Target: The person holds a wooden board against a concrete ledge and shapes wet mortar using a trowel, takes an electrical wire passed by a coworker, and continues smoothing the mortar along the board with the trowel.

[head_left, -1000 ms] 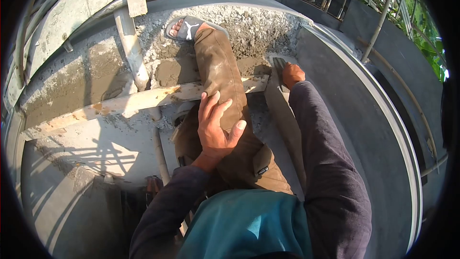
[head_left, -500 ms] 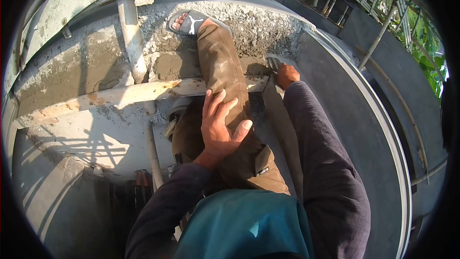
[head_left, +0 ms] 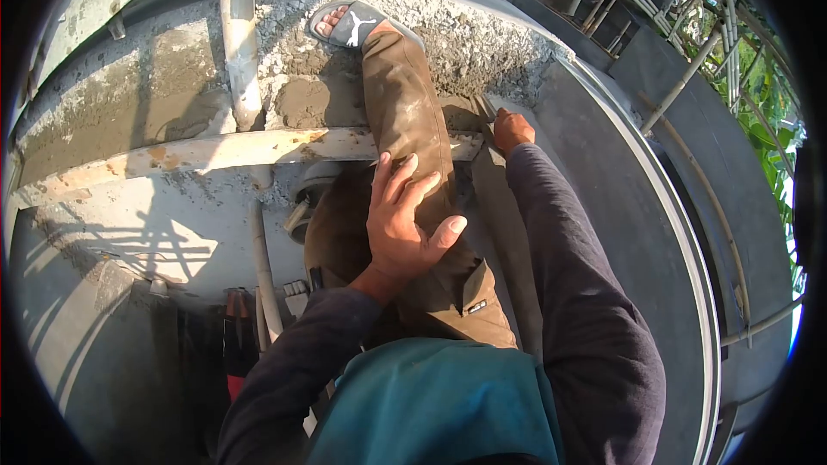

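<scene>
My left hand [head_left: 403, 220] has its fingers spread over the brown trousers [head_left: 405, 95], near my knee, and holds nothing. At the right end of the wooden board [head_left: 233, 149], my right hand [head_left: 512, 129] is closed round a trowel [head_left: 484, 108], whose handle is mostly hidden by the fingers. The trowel's narrow blade lies beside the wet mortar in the corner against the smooth grey wall. More wet mortar [head_left: 314, 103] lies behind the board, left of my leg. My sandalled foot [head_left: 349, 24] rests on the rough concrete ledge.
A smooth curved grey wall [head_left: 629, 198] rises at the right. Upright poles [head_left: 241, 47] stand at the left, and bamboo scaffolding [head_left: 689, 77] is at the upper right. Below the board on the left are a round container [head_left: 314, 185], a lower pole and a dark gap.
The view has shifted, so the board and poles sit higher in the picture. My right hand has moved slightly with the trowel, whose blade now points more to the left. My left hand stays spread.
</scene>
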Action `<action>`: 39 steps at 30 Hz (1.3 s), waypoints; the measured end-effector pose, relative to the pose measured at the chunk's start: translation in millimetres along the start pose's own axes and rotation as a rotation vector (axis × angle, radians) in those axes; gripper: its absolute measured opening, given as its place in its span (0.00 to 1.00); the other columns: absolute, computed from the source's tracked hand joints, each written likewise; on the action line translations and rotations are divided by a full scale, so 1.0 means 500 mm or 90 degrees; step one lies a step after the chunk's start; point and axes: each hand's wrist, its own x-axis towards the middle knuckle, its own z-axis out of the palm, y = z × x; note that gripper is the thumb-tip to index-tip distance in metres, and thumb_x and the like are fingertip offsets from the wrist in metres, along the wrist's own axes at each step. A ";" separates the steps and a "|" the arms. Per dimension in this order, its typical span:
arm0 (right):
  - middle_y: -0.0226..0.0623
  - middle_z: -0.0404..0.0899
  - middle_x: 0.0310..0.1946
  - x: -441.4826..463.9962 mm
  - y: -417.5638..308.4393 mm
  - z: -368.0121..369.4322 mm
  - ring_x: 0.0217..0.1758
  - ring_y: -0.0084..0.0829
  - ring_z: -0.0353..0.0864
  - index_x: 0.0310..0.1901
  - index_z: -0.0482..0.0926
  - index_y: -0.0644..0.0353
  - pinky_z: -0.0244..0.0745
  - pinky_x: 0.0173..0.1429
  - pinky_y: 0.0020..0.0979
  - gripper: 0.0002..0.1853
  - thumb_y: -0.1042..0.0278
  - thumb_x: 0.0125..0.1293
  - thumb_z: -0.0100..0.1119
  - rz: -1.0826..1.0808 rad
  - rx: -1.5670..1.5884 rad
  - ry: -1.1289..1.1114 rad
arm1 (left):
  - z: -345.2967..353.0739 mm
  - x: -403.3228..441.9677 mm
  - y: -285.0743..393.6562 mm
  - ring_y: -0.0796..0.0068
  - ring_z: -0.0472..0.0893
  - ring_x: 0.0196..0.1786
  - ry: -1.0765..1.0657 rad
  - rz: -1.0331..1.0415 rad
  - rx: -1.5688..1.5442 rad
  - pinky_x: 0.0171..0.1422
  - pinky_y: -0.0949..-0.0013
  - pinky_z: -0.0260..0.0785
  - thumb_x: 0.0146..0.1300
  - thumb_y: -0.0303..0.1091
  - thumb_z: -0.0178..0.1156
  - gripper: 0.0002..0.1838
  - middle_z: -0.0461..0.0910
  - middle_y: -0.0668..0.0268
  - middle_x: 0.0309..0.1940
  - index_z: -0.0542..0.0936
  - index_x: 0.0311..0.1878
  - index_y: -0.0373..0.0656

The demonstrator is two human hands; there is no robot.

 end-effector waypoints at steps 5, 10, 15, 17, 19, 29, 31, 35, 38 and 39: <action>0.48 0.82 0.43 -0.059 0.034 -0.020 0.48 0.48 0.82 0.46 0.79 0.55 0.76 0.50 0.44 0.15 0.62 0.69 0.42 -0.133 -0.002 0.030 | -0.005 -0.006 0.002 0.41 0.62 0.69 -0.004 0.005 -0.002 0.71 0.50 0.56 0.53 0.57 0.63 0.31 0.72 0.47 0.59 0.79 0.51 0.38; 0.51 0.81 0.47 -0.014 -0.002 -0.018 0.49 0.51 0.81 0.50 0.78 0.56 0.76 0.52 0.44 0.16 0.62 0.69 0.43 -0.070 0.003 0.001 | -0.002 -0.007 -0.001 0.40 0.62 0.69 0.000 0.010 0.000 0.71 0.49 0.57 0.53 0.57 0.64 0.32 0.72 0.47 0.59 0.79 0.51 0.38; 0.51 0.81 0.47 -0.068 0.001 -0.053 0.51 0.50 0.81 0.50 0.78 0.55 0.76 0.54 0.44 0.17 0.61 0.69 0.41 -0.100 0.045 -0.031 | 0.000 -0.007 -0.001 0.40 0.63 0.69 0.011 0.005 -0.009 0.70 0.49 0.58 0.52 0.58 0.64 0.33 0.73 0.47 0.58 0.80 0.51 0.38; 0.51 0.81 0.47 -0.066 0.032 -0.036 0.51 0.50 0.81 0.50 0.78 0.56 0.76 0.54 0.44 0.17 0.60 0.68 0.41 -0.044 0.023 -0.011 | 0.003 -0.009 -0.005 0.40 0.63 0.69 0.013 0.011 -0.008 0.70 0.50 0.58 0.52 0.60 0.63 0.34 0.73 0.47 0.58 0.80 0.50 0.38; 0.51 0.81 0.46 -0.051 0.042 -0.029 0.51 0.50 0.81 0.50 0.77 0.56 0.75 0.54 0.44 0.17 0.61 0.68 0.41 0.010 0.005 0.007 | 0.006 -0.009 -0.005 0.40 0.63 0.69 0.017 0.017 -0.007 0.70 0.50 0.58 0.52 0.60 0.63 0.34 0.73 0.47 0.58 0.80 0.50 0.38; 0.48 0.82 0.42 -0.038 0.000 -0.024 0.47 0.50 0.81 0.48 0.78 0.53 0.75 0.50 0.46 0.15 0.59 0.68 0.43 -0.084 0.015 0.022 | 0.004 -0.011 -0.006 0.41 0.63 0.69 0.022 0.008 -0.006 0.70 0.50 0.57 0.52 0.61 0.64 0.34 0.73 0.48 0.58 0.80 0.50 0.38; 0.48 0.82 0.43 -0.046 -0.005 -0.040 0.48 0.50 0.81 0.47 0.78 0.56 0.76 0.51 0.45 0.14 0.62 0.67 0.43 -0.127 0.033 0.014 | 0.006 -0.014 -0.003 0.41 0.63 0.69 0.022 0.008 -0.009 0.70 0.50 0.57 0.52 0.61 0.64 0.34 0.73 0.48 0.58 0.80 0.50 0.38; 0.47 0.82 0.44 -0.048 -0.009 -0.033 0.48 0.51 0.81 0.46 0.79 0.55 0.75 0.51 0.45 0.16 0.61 0.68 0.42 -0.129 0.033 0.008 | 0.006 -0.010 -0.004 0.41 0.63 0.69 0.024 0.012 -0.014 0.70 0.50 0.57 0.53 0.60 0.64 0.34 0.73 0.48 0.58 0.80 0.50 0.38; 0.45 0.82 0.43 -0.047 -0.018 -0.020 0.47 0.49 0.81 0.47 0.79 0.54 0.76 0.50 0.45 0.16 0.59 0.68 0.42 -0.088 0.028 0.026 | 0.008 -0.010 -0.001 0.41 0.63 0.68 0.017 0.003 -0.004 0.70 0.50 0.58 0.53 0.61 0.63 0.34 0.73 0.48 0.58 0.80 0.50 0.38; 0.46 0.82 0.42 -0.044 -0.010 -0.030 0.46 0.50 0.81 0.47 0.79 0.52 0.76 0.50 0.46 0.17 0.57 0.69 0.41 -0.121 0.029 0.025 | 0.007 -0.006 -0.004 0.41 0.63 0.68 0.020 0.007 -0.003 0.70 0.50 0.58 0.53 0.61 0.63 0.34 0.73 0.48 0.58 0.80 0.50 0.38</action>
